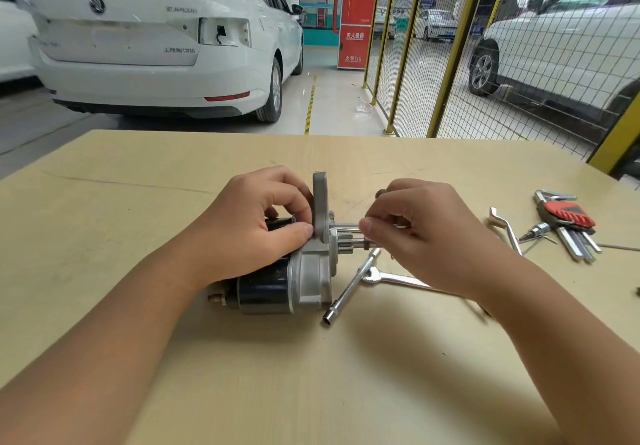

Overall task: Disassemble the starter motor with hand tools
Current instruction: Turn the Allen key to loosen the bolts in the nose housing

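The starter motor (277, 283) lies on its side on the wooden table (311, 375), black body to the left, silver nose housing (320, 209) and pinion gear (344, 242) to the right. My left hand (256, 223) grips the motor's upper black part, thumb against the housing flange. My right hand (422, 230) pinches a thin silver tool or bolt that points into the housing just above the pinion; its far end is hidden by my fingers.
A T-handle socket wrench (349, 287) and a combination spanner (398, 280) lie just right of the motor. Further right are a bent spanner (504, 226), a screwdriver bit (535, 231) and a red-holder hex key set (568, 224). Cars and a yellow mesh fence stand beyond the table.
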### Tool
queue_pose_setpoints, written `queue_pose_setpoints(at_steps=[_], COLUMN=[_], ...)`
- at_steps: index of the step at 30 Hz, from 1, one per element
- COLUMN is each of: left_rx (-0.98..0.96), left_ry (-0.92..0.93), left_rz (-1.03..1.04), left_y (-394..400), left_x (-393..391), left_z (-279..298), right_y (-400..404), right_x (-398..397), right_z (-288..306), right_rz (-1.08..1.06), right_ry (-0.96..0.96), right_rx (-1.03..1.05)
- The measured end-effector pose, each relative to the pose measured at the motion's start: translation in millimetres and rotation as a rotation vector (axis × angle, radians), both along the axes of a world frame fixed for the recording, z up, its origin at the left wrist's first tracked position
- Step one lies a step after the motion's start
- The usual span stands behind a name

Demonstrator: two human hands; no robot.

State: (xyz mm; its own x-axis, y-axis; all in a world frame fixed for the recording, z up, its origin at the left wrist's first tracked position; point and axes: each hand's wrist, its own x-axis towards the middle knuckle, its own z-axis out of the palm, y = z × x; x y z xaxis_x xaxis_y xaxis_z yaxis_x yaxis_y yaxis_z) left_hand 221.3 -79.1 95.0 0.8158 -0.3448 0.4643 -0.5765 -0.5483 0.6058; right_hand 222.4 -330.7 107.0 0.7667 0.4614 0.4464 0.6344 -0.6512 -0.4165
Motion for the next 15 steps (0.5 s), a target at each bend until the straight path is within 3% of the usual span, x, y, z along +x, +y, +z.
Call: queue_pose_setpoints(at_steps=[6, 15], left_rx=[0.004, -0.002], left_ry=[0.002, -0.010], left_rz=[0.003, -0.001], left_y=[-0.4, -0.2], left_x=[0.4, 0.9], left_z=[0.0, -1.1], right_y=[-0.7, -0.2], right_x=[0.4, 2.6], right_z=[0.4, -0.8], right_rz=[0.039, 0.060], right_ry=[-0.049, 0.052], right_rx=[0.003, -0.042])
